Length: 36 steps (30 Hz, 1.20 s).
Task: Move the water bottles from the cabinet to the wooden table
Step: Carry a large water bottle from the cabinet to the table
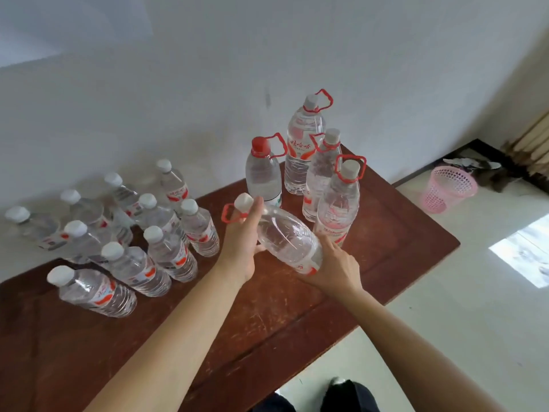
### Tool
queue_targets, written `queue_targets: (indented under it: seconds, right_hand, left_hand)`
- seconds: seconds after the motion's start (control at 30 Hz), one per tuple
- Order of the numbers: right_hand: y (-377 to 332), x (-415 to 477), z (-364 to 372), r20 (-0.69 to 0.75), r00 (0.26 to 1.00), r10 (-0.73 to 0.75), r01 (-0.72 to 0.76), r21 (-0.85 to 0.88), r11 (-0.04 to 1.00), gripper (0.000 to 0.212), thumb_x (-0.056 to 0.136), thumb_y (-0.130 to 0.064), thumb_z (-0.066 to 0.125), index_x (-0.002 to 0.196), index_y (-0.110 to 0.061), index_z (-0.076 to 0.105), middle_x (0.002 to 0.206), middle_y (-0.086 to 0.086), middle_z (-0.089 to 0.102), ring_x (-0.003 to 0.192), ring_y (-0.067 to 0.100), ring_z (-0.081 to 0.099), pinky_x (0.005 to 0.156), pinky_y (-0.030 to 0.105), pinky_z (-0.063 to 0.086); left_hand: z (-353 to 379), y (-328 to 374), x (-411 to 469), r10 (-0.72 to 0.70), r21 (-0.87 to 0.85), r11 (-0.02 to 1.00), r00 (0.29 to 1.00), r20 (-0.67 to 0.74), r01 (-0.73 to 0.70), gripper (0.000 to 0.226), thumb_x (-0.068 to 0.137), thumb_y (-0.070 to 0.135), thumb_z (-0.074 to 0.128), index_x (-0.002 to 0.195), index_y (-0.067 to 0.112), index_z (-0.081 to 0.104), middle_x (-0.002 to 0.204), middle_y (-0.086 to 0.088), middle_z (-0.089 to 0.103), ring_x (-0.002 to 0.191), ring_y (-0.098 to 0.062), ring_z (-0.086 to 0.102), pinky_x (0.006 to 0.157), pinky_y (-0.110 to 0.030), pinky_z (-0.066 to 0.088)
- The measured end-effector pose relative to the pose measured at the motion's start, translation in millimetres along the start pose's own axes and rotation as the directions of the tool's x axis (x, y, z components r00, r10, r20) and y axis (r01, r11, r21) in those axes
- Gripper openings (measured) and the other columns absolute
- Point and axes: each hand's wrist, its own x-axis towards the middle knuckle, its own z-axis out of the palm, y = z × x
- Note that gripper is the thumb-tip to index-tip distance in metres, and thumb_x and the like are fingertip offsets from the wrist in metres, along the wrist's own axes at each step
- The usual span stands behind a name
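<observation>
Nearest me, my left hand (242,242) is curled round the neck and shoulder of the large water bottle (285,233), thumb up by its white cap. My right hand (335,269) cups the base from below. The bottle lies tilted between them, cap to the left, in the air over the wooden table (386,233) and not yet set down.

I judge it heavy if full, with thin, smooth walls that dent when squeezed and slip in a loose hold. The stiff neck, or the red carry loop (230,214) hanging off it, is the safe place to grip, with a palm under the base to take the weight.

Left of it stands a cluster of small bottles (166,251). Beyond, four tall bottles (303,144) with red loops stand upright close together, so the landing spot is tight. A pink basket (448,188) sits on the floor, far right.
</observation>
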Motion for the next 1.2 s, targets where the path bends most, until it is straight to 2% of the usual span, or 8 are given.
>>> queue_targets:
  seconds: [0.17, 0.33, 0.57, 0.67, 0.8, 0.97, 1.1, 1.2]
  right_hand:
    - [3, 38, 33, 0.079, 0.994, 0.07, -0.086, 0.223, 0.971, 0.104, 0.059, -0.051, 0.094, 0.144, -0.03, 0.038, 0.121, -0.005, 0.069, 0.109, 0.025, 0.067, 0.088, 0.04, 0.053]
    - [7, 68, 49, 0.117, 0.987, 0.113, -0.151, 0.403, 0.903, 0.104, 0.057, -0.032, 0.098, 0.143, -0.021, 0.04, 0.119, -0.005, 0.065, 0.107, 0.017, 0.063, 0.084, 0.029, 0.046]
    - [30, 75, 46, 0.215, 0.976, 0.042, -0.149, 0.513, 0.846, 0.089, 0.063, -0.029, 0.096, 0.134, -0.035, 0.042, 0.108, -0.02, 0.062, 0.099, 0.003, 0.062, 0.072, 0.003, 0.04]
    - [35, 74, 45, 0.239, 0.971, -0.01, -0.117, 0.513, 0.85, 0.091, 0.066, -0.032, 0.093, 0.139, -0.032, 0.04, 0.117, -0.015, 0.065, 0.107, 0.01, 0.065, 0.082, 0.02, 0.05]
    - [41, 70, 51, 0.225, 0.974, -0.035, -0.089, 0.517, 0.851, 0.095, 0.071, -0.041, 0.09, 0.148, -0.027, 0.035, 0.138, -0.004, 0.059, 0.123, 0.022, 0.061, 0.097, 0.043, 0.053]
    - [47, 49, 71, 0.259, 0.966, -0.003, -0.123, 0.471, 0.874, 0.096, 0.092, -0.036, 0.072, 0.161, -0.016, 0.008, 0.166, 0.012, 0.021, 0.146, 0.035, 0.035, 0.111, 0.046, 0.038]
    - [39, 13, 82, 0.364, 0.927, 0.094, -0.248, 0.405, 0.88, 0.092, 0.098, -0.032, 0.063, 0.163, -0.018, -0.001, 0.165, 0.017, 0.02, 0.143, 0.041, 0.037, 0.109, 0.05, 0.038]
    - [9, -25, 77, 0.398, 0.916, -0.051, -0.129, 0.413, 0.901, 0.084, 0.101, -0.038, 0.057, 0.163, -0.016, 0.005, 0.167, 0.014, 0.015, 0.151, 0.036, 0.025, 0.115, 0.049, 0.032]
  left_hand:
    - [15, 5, 35, 0.115, 0.21, 0.969, 0.989, 0.088, -0.131, 0.04, 0.085, 0.049, 0.067, 0.118, 0.028, 0.064, 0.113, 0.006, 0.071, 0.102, 0.002, 0.066, 0.093, -0.029, 0.046]
    - [26, 4, 58, 0.157, 0.376, 0.9, 0.969, 0.192, -0.22, 0.027, 0.092, 0.029, 0.068, 0.117, 0.022, 0.063, 0.091, 0.025, 0.069, 0.094, 0.009, 0.064, 0.081, -0.011, 0.048]
    - [47, -4, 67, 0.124, 0.509, 0.825, 0.957, 0.262, -0.246, 0.035, 0.087, 0.047, 0.065, 0.117, 0.028, 0.067, 0.112, 0.011, 0.074, 0.11, -0.004, 0.066, 0.096, -0.022, 0.05]
    - [51, -7, 53, 0.151, 0.504, 0.834, 0.971, 0.184, -0.225, 0.048, 0.083, 0.062, 0.062, 0.122, 0.035, 0.064, 0.118, 0.016, 0.071, 0.116, -0.001, 0.062, 0.098, -0.019, 0.046]
    - [48, -30, 30, 0.168, 0.566, 0.808, 0.985, 0.044, -0.163, 0.045, 0.094, 0.051, 0.057, 0.138, 0.048, 0.047, 0.134, 0.035, 0.054, 0.131, 0.008, 0.047, 0.108, -0.018, 0.038]
    - [11, -111, -22, 0.209, 0.802, 0.587, 0.937, -0.282, 0.11, 0.051, 0.103, 0.051, 0.044, 0.149, 0.03, 0.045, 0.155, 0.006, 0.044, 0.145, -0.01, 0.035, 0.119, -0.043, 0.033]
    - [-14, -147, -100, 0.188, 0.749, 0.588, 0.85, -0.493, 0.305, 0.064, 0.099, 0.059, 0.031, 0.15, 0.023, 0.044, 0.157, 0.001, 0.043, 0.148, -0.014, 0.033, 0.121, -0.042, 0.029]
    - [-33, -136, -150, 0.286, 0.749, 0.545, 0.756, -0.588, 0.376, 0.065, 0.1, 0.061, 0.029, 0.15, 0.023, 0.045, 0.157, -0.003, 0.042, 0.148, -0.018, 0.033, 0.121, -0.038, 0.027]
